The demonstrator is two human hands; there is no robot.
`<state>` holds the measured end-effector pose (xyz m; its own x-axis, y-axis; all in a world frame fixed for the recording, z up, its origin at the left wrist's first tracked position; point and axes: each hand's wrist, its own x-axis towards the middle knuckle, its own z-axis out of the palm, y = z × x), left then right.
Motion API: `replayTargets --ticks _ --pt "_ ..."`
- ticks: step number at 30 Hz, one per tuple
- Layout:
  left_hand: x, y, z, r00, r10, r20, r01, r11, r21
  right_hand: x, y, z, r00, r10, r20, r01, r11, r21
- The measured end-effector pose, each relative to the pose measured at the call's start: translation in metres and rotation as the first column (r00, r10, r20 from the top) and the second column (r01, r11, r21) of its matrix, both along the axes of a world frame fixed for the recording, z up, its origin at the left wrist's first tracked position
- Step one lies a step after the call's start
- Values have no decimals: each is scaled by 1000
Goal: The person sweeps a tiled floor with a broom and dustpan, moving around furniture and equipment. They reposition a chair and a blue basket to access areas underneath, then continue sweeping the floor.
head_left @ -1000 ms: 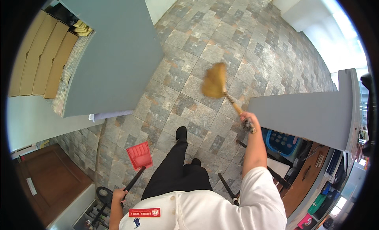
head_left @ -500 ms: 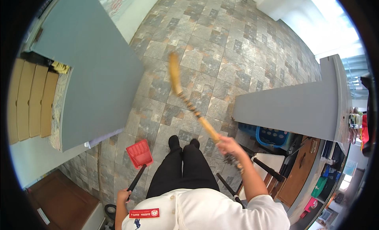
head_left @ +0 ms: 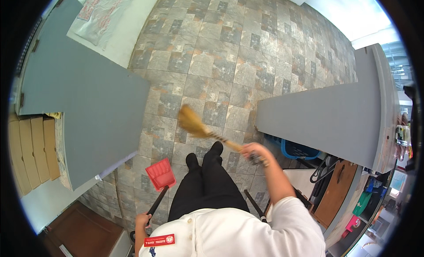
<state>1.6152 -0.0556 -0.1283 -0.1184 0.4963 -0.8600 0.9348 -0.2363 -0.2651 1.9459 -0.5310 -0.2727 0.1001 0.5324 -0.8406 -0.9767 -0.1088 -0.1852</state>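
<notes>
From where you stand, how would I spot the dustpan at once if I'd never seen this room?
Start at the grey tiled floor, then find the black shoes. Just left of them is the dustpan, its black handle running back toward the white shirt. Its red colour sets it apart from the tan broom ahead of the shoes.

Open passage was offered over the tiled floor [head_left: 198, 54] beyond the broom [head_left: 198, 128], bounded by a grey panel [head_left: 97, 98] at left and a grey partition [head_left: 318, 115] at right. Closer in, the way was obstructed by the red dustpan [head_left: 160, 174] at left and a black bar [head_left: 254, 204] at right.
</notes>
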Motion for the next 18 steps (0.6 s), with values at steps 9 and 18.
replayTargets --ticks 9,18 --pt "46 -32 1 999 17 43 -22 993 114 154 -95 -94 747 370 552 178 689 -703" --pt "118 -21 -5 950 -257 176 245 966 87 109 -47 -2 622 -369 691 632 758 -164"
